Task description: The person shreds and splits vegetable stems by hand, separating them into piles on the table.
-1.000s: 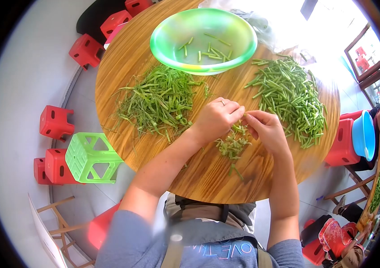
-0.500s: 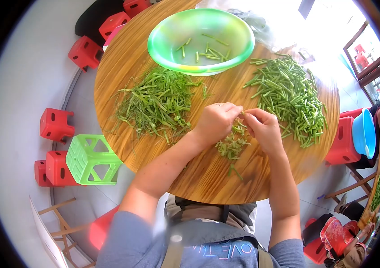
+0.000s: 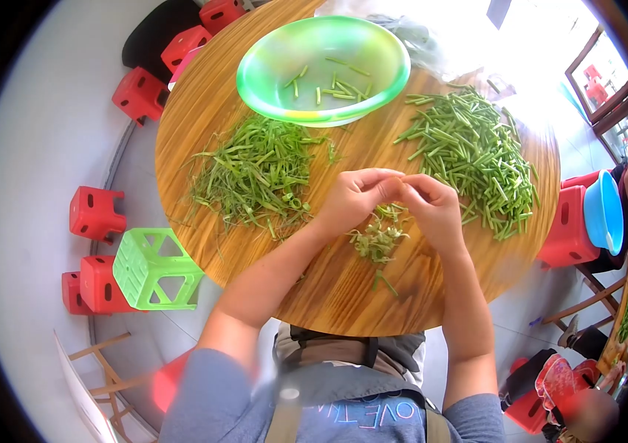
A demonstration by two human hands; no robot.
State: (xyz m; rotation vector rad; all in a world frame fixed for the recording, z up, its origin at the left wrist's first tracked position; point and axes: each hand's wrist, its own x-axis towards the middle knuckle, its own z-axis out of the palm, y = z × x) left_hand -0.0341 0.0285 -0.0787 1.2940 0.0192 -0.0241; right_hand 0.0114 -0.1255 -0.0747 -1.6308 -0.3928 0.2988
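Note:
Over the middle of the round wooden table (image 3: 329, 299), my left hand (image 3: 358, 198) and my right hand (image 3: 434, 210) meet at the fingertips. Both are closed in a pinch, and whatever lies between the fingers is hidden. Just below them is a small heap of pale green peelings (image 3: 375, 245), with a stray green stem piece (image 3: 386, 283) nearer me. Right of my right hand spreads a large pile of short-cut green stems (image 3: 480, 162). To the left of my left hand lies a heap of green leafy trimmings (image 3: 255, 171).
A green plastic basin (image 3: 314, 116) holding several cut stems stands at the table's far side, beside a clear plastic bag (image 3: 421, 44). Around the table are a green stool (image 3: 137, 269), several red stools (image 3: 96, 210) and a blue basin (image 3: 603, 214). Another person (image 3: 561, 384) sits at lower right.
My left hand has turned slightly, and its fingers now cover the spot where a small yellowish-green bit showed between my fingertips. The whole view has shifted a little.

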